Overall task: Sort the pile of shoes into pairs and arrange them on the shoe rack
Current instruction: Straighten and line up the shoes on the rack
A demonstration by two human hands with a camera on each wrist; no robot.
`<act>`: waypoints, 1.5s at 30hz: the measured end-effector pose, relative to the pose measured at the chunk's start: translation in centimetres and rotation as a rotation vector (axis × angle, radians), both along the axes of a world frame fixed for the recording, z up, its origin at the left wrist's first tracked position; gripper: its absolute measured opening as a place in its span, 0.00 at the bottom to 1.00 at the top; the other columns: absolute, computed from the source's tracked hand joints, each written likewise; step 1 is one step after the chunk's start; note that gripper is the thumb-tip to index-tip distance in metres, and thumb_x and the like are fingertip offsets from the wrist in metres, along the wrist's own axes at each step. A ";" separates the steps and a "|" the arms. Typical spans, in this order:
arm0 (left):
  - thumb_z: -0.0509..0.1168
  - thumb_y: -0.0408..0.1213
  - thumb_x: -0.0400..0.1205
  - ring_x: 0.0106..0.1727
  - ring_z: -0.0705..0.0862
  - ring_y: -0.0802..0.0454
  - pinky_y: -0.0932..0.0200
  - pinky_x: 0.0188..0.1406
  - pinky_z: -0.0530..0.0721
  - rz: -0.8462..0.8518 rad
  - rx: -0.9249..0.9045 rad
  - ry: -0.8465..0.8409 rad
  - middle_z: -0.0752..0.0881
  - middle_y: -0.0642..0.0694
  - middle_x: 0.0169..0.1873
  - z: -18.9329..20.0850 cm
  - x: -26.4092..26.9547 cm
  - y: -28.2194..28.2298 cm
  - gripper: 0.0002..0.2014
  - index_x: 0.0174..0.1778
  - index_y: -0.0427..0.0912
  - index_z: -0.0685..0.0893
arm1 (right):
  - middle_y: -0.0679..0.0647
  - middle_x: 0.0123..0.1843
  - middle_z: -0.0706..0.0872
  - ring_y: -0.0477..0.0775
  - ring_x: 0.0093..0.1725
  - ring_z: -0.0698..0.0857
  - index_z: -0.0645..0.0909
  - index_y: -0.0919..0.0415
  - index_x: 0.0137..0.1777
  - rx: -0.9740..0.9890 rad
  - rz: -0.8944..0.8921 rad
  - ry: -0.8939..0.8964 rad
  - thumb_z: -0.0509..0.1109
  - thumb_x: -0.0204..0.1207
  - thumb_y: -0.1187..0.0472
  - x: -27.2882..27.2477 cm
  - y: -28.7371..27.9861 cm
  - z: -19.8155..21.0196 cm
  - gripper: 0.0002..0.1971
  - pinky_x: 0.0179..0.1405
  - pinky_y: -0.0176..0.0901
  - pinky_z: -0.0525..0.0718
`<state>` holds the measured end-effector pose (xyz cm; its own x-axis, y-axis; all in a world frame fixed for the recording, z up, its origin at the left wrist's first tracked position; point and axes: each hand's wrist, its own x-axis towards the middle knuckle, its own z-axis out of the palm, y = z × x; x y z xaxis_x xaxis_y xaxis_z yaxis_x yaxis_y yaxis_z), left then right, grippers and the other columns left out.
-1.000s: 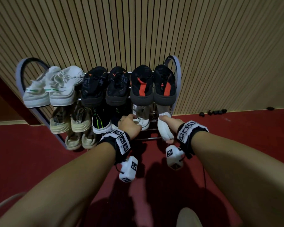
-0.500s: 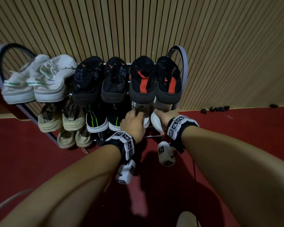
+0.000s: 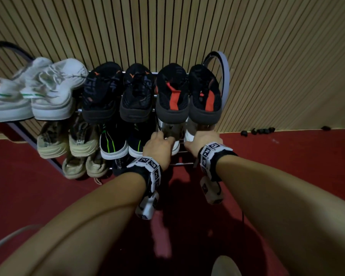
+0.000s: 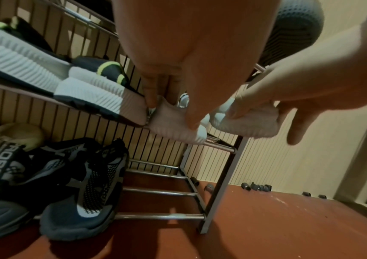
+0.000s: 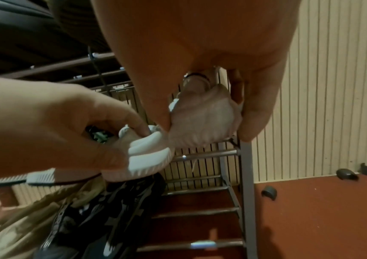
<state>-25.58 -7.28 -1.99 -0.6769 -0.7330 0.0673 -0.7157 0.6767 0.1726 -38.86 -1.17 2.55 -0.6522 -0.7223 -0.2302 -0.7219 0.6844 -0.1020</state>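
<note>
Two white shoes sit side by side on the middle shelf at the right end of the metal shoe rack (image 3: pixel 225 76). My left hand (image 3: pixel 158 145) pinches the heel of the left white shoe (image 4: pixel 173 122) between thumb and fingers. My right hand (image 3: pixel 202 139) grips the heel of the right white shoe (image 5: pixel 202 121) next to the rack's end post (image 5: pixel 247 175). Both shoes lie under the black-and-red pair (image 3: pixel 187 94), toes pointing toward the wall. Their front parts are hidden by the top shelf.
The top shelf also holds a white pair (image 3: pixel 38 94) and a black pair (image 3: pixel 120 92). A beige pair (image 3: pixel 68 140) and a black-green pair (image 3: pixel 120 144) share the middle shelf. Dark shoes (image 4: pixel 62 184) and beige ones sit at the bottom. Small black pieces (image 3: pixel 259 131) lie by the slatted wall.
Both hands have pushed forward and up. The right white shoe, which hung below the shelf edge, now lies on the middle shelf beside the left one.
</note>
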 end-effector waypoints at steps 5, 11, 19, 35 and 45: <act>0.64 0.30 0.77 0.63 0.72 0.40 0.53 0.40 0.72 0.002 0.022 -0.010 0.73 0.41 0.58 0.4 0.2 0.0 0.15 0.58 0.46 0.79 | 0.58 0.43 0.82 0.63 0.50 0.80 0.80 0.57 0.43 0.033 0.009 0.016 0.61 0.77 0.37 0.2 -0.2 0.1 0.22 0.45 0.47 0.80; 0.63 0.31 0.78 0.63 0.71 0.40 0.52 0.42 0.74 0.002 0.030 -0.021 0.72 0.40 0.59 0.7 0.3 0.2 0.14 0.59 0.45 0.78 | 0.63 0.46 0.85 0.62 0.41 0.84 0.80 0.61 0.47 -0.008 0.058 -0.167 0.62 0.76 0.37 -0.7 -0.2 -1.7 0.25 0.41 0.49 0.82; 0.64 0.42 0.82 0.65 0.70 0.39 0.48 0.40 0.77 0.029 0.068 0.079 0.73 0.38 0.59 0.6 -0.5 0.1 0.10 0.56 0.43 0.80 | 0.71 0.75 0.71 0.69 0.59 0.81 0.79 0.64 0.61 0.017 -0.032 -0.113 0.64 0.78 0.37 -1.3 -1.0 -3.3 0.29 0.42 0.49 0.79; 0.69 0.39 0.78 0.68 0.71 0.39 0.44 0.51 0.84 0.090 0.155 0.148 0.71 0.40 0.63 0.2 -0.8 -0.6 0.08 0.48 0.41 0.81 | 0.66 0.67 0.79 0.69 0.64 0.76 0.80 0.60 0.56 0.068 -0.039 -0.095 0.55 0.81 0.37 -1.0 -1.6 -2.8 0.26 0.60 0.57 0.81; 0.70 0.39 0.78 0.68 0.69 0.39 0.43 0.48 0.84 0.056 0.118 0.156 0.72 0.39 0.61 -0.9 -1.0 -0.5 0.09 0.51 0.41 0.81 | 0.66 0.72 0.73 0.70 0.66 0.70 0.76 0.59 0.66 0.123 -0.020 -0.069 0.60 0.78 0.39 -0.7 -1.3 -2.7 0.27 0.58 0.57 0.76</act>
